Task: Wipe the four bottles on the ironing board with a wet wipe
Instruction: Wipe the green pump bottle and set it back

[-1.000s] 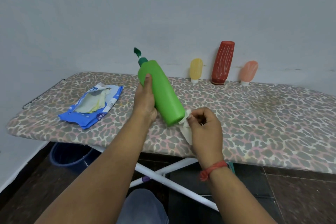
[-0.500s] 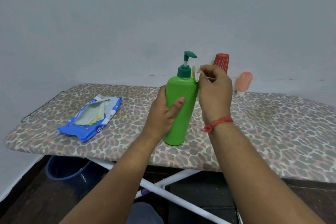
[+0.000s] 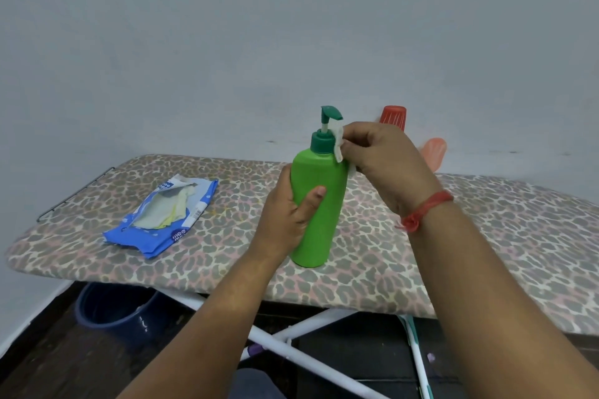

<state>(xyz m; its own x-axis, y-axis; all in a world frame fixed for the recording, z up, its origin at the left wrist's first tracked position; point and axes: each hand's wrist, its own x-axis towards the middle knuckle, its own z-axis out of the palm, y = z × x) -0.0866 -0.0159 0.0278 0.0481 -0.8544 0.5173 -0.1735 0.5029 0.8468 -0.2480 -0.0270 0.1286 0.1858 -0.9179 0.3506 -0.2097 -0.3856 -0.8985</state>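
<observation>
Leopard-print fabric covers the ironing board (image 3: 486,236), which runs across the view against a pale grey wall (image 3: 227,42). At the board's far left end a thin wire rack (image 3: 74,196) juts from the edge. Below that end, on the dark floor, stands a dark blue bucket (image 3: 120,311). On the board's left part lies a blue wet wipes packet (image 3: 162,217), torn open along its top, with pale wipes showing inside.

Right of the packet, near the board's front edge, the green pump bottle (image 3: 316,204) stands upright on its base, with a dark green collar and pump head on top (the nozzle points right). The left hand (image 3: 288,214) grips the bottle's body from the left, thumb laid across the front and fingers curled behind. The right hand (image 3: 385,162) pinches a white wet wipe (image 3: 338,147) and holds it against the collar and shoulder of the bottle on its right side.

A red thread band (image 3: 424,210) circles the right wrist. Behind the right hand, by the wall, the top of a red ribbed bottle (image 3: 393,116) shows, and just right of it a peach-coloured bottle (image 3: 434,152), mostly hidden; a fourth bottle cannot be seen. Under the board, white crossed legs (image 3: 308,353) reach to the floor.
</observation>
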